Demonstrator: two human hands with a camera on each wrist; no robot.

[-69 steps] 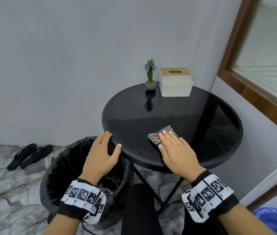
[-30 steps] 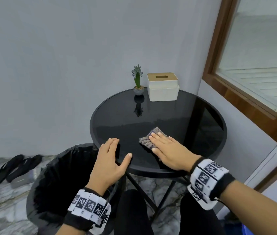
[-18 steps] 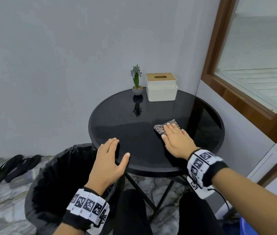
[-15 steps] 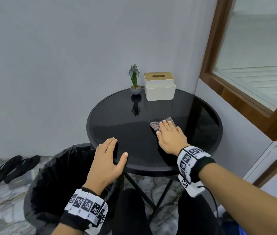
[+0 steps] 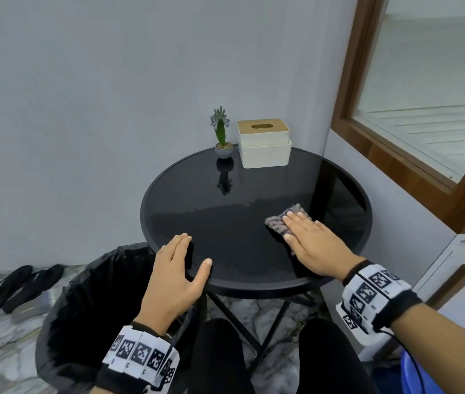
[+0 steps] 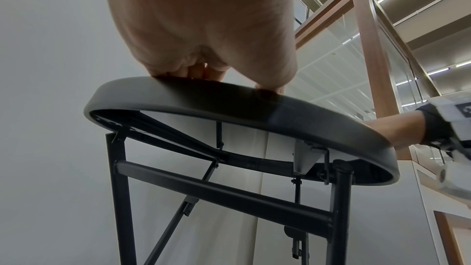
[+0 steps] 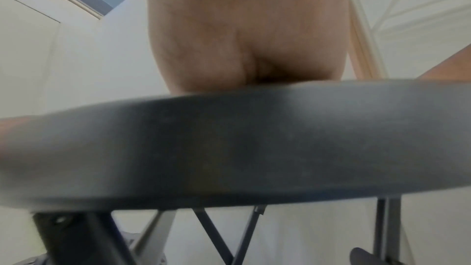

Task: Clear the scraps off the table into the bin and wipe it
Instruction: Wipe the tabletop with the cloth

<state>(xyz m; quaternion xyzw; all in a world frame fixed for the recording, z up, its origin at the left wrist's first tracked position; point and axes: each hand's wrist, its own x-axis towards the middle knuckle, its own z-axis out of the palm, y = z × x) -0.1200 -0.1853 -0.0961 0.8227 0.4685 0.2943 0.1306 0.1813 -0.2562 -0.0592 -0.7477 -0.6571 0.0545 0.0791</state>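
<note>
A round black glass table (image 5: 225, 200) stands by the wall. My right hand (image 5: 308, 237) lies flat, fingers straight, pressing a grey-purple woven cloth (image 5: 275, 221) on the table's right half. My left hand (image 5: 177, 268) rests open on the table's near-left rim, thumb spread, above the black-lined bin (image 5: 83, 302) on the floor. No scraps show on the tabletop. In the left wrist view my left hand (image 6: 203, 72) rests on the table's rim (image 6: 254, 108). The right wrist view shows the heel of my right hand (image 7: 242, 47) behind the blurred rim (image 7: 229, 148); the cloth is hidden there.
A small potted plant (image 5: 221, 137) and a white tissue box with a wooden lid (image 5: 264, 143) stand at the table's far edge. Black sandals (image 5: 15, 288) lie on the marble floor at left. A wood-framed window (image 5: 424, 109) is at right, a blue tub (image 5: 424, 376) at lower right.
My right hand slid the cloth from the table's near middle outward and to the right. My left hand stayed on the near-left rim. The head view shifted slightly.
</note>
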